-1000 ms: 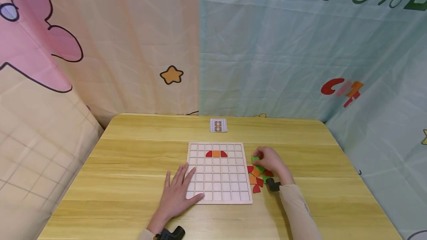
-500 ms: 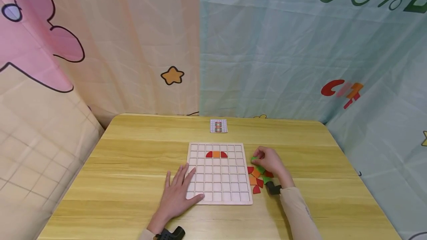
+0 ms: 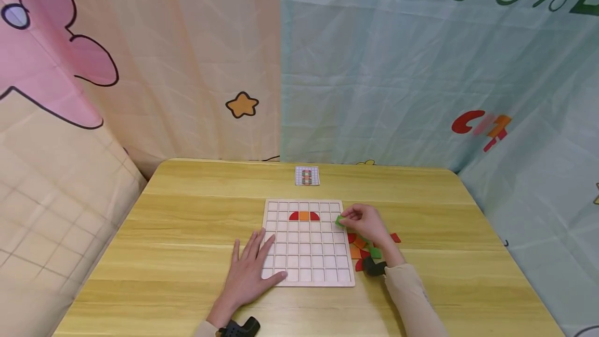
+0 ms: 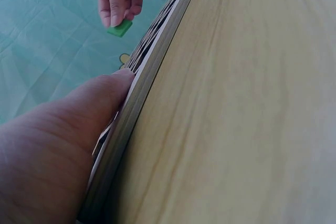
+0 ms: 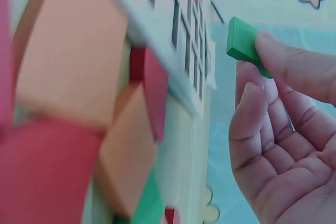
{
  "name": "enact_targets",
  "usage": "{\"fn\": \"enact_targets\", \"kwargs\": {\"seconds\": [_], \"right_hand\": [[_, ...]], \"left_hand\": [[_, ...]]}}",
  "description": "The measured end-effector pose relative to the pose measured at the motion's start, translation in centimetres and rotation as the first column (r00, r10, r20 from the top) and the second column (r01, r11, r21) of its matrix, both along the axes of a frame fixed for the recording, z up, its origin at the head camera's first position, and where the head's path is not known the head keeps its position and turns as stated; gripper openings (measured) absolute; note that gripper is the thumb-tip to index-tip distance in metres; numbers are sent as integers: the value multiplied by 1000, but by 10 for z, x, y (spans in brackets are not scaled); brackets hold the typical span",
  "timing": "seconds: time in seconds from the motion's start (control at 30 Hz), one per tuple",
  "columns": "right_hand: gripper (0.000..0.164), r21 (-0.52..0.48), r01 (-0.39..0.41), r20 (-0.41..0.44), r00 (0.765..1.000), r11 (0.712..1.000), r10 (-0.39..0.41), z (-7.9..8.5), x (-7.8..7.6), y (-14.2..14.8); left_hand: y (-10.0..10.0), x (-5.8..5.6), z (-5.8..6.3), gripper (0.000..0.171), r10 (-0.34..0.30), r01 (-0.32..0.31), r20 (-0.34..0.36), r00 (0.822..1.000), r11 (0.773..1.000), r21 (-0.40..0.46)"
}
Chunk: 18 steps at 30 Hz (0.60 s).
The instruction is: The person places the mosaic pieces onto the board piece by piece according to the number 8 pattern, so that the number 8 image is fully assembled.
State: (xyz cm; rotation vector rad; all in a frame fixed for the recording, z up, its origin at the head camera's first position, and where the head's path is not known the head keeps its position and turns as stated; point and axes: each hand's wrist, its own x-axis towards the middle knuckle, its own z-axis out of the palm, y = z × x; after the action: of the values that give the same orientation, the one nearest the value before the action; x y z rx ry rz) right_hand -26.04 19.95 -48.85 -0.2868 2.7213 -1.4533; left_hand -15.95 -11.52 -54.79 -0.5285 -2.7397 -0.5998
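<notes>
My right hand [image 3: 367,222] pinches a green tile [image 5: 242,41] between thumb and fingers, at the upper right edge of the white grid board [image 3: 304,261]. In the left wrist view the same green tile [image 4: 119,28] shows below those fingertips. Spread out flat, my left hand [image 3: 248,274] rests along the board's lower left, its thumb [image 4: 105,90] on the near edge. Near the top of the grid, an orange square [image 3: 304,216] sits between two red rounded pieces, one on the left [image 3: 294,216] and one on the right [image 3: 315,216].
Right of the board lies a loose pile with orange tiles [image 3: 355,251], red pieces [image 3: 359,266] and a green piece [image 3: 375,253], partly hidden by my right hand and wrist camera [image 3: 373,267]. A small patterned card [image 3: 307,176] lies behind the board on the wooden table [image 3: 196,212].
My right hand has lifted the green tile off the pile and moved left to the board's edge. A red piece now shows right of that wrist. The left hand stays put.
</notes>
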Motion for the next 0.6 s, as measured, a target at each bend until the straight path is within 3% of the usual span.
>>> {"fn": "enact_targets", "kwargs": {"seconds": [0.3, 0.6], "right_hand": [[8, -41, -95, 85, 992, 995, 98, 5, 3, -29], [4, 28, -182, 50, 982, 983, 180, 3, 0, -56]], "left_hand": [[1, 1, 1, 86, 1, -1, -5, 1000, 1000, -3], [-1, 0, -1, 88, 5, -4, 42, 999, 1000, -21]]}}
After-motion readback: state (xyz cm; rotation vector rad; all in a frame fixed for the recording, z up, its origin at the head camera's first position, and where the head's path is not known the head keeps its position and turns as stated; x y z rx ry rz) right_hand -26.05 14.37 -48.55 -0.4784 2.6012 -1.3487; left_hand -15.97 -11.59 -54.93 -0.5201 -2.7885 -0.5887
